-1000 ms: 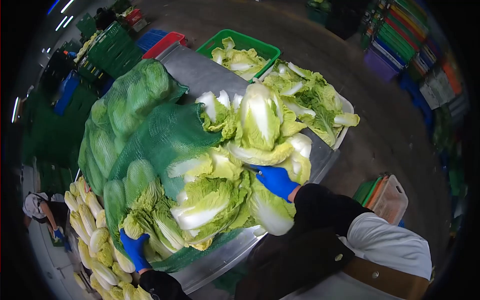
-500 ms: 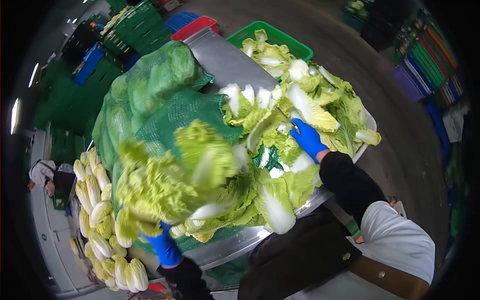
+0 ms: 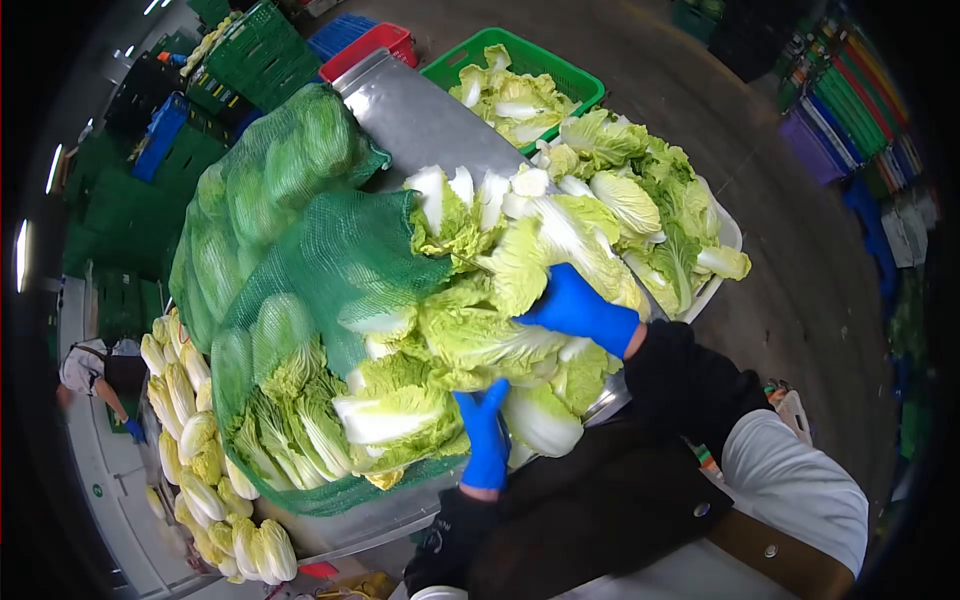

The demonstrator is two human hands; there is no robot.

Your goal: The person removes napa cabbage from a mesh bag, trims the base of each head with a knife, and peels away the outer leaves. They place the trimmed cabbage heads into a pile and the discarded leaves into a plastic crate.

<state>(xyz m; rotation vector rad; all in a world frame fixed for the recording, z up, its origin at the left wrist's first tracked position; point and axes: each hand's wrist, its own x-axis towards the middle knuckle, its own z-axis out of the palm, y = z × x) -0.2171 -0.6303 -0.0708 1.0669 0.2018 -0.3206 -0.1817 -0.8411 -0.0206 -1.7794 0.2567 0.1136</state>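
Both my hands wear blue gloves. My left hand [image 3: 485, 432] grips a leafy Chinese cabbage [image 3: 490, 340] from below, its fingers partly hidden by the leaves. Just right of that head, my right hand [image 3: 582, 312] is closed, with its fingertips behind a leaf. A thin dark knife blade [image 3: 468, 260] shows to the left of it; its handle is hidden. Loose outer leaves [image 3: 545, 415] lie around both hands. Left of them, a green mesh sack [image 3: 335, 245] lies open with several untrimmed cabbages [image 3: 300, 425] at its mouth.
A metal table [image 3: 430, 110] carries the sack and leaves. Behind it stand a green crate [image 3: 595, 90] of leaves and a red crate [image 3: 375, 50]. At right is a white tub [image 3: 735, 235] heaped with leaves. Trimmed cabbages [image 3: 200, 440] are piled at left, near another person [image 3: 100, 372].
My left hand has brought the cabbage rightward, from over the sack's mouth to beside my right hand. My right hand has moved left and slightly down towards it. The view has shifted slightly.
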